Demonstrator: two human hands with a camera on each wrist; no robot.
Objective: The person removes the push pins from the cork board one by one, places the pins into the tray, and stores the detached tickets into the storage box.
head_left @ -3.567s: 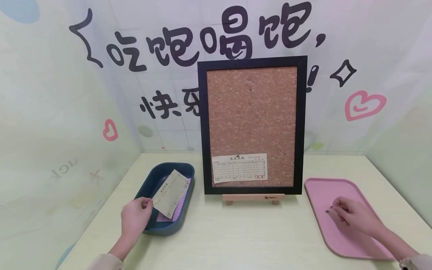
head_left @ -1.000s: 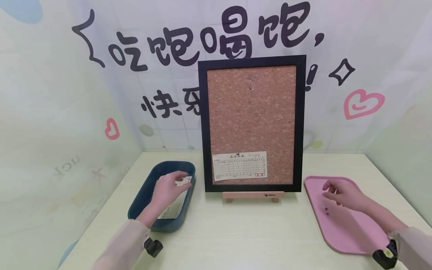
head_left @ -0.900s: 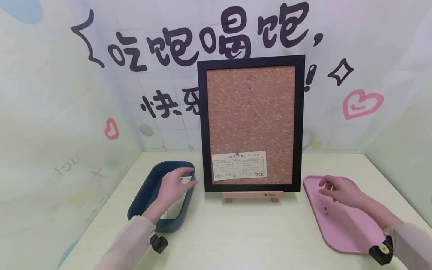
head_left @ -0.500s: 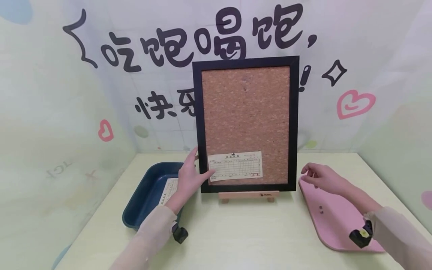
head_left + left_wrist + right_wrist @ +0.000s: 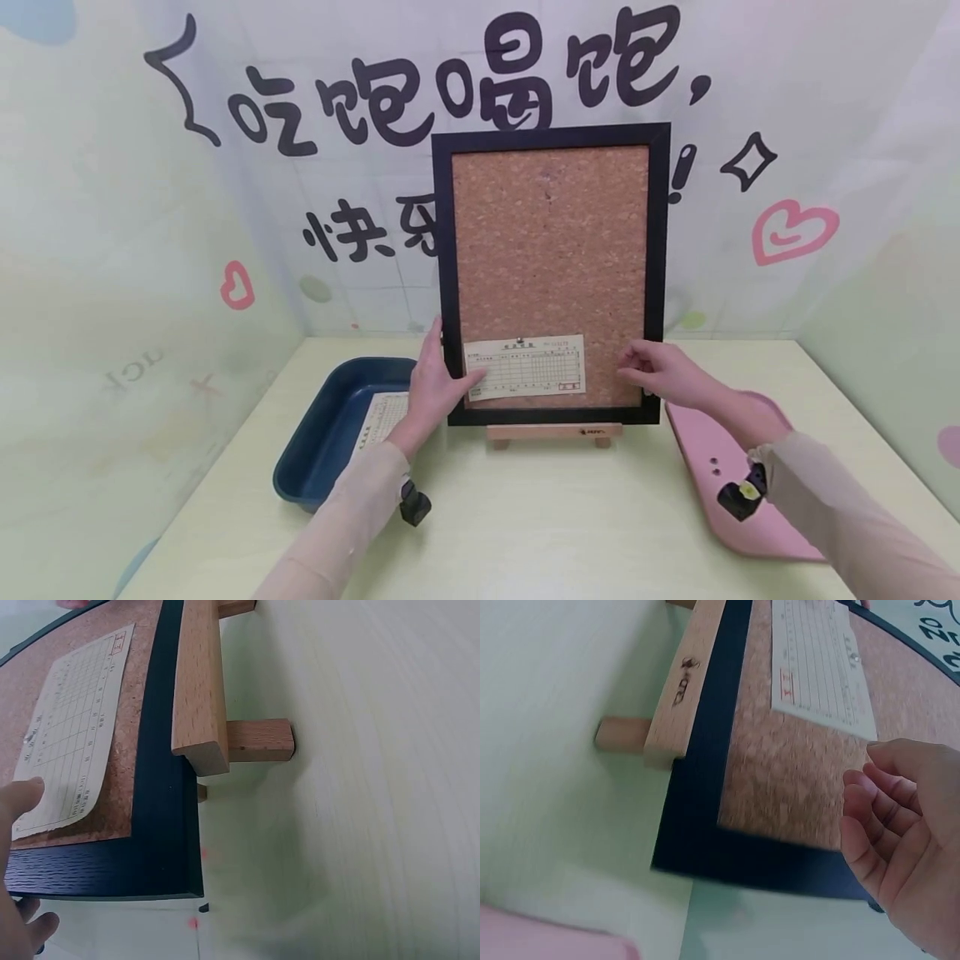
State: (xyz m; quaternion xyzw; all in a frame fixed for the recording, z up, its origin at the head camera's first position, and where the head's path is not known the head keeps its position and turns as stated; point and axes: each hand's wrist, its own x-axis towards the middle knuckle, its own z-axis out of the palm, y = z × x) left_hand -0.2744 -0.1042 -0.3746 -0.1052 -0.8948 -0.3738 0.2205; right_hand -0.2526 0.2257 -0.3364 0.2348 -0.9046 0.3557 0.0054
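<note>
A black-framed cork board [image 5: 551,250] stands on a small wooden easel [image 5: 555,432]. A printed receipt slip [image 5: 525,371], pinned at its top edge, lies on the cork at the lower left. My left hand [image 5: 431,387] grips the frame's left side, thumb in front over the slip and other fingers behind the frame, as the left wrist view shows. My right hand [image 5: 667,375] is by the lower right of the board with its fingers curled and its thumb [image 5: 896,754] close to the index finger. I cannot tell whether a small thing is pinched there.
A dark blue bin [image 5: 322,433] with another printed slip [image 5: 381,417] inside is on the left, partly behind my left arm. A pink tray [image 5: 720,508] with small pins [image 5: 714,467] lies on the right, below my right forearm. Fabric walls surround the table.
My left hand first held a slip over the bin, let it go, then moved right to grip the frame. My right hand moved from the tray leftward to the board.
</note>
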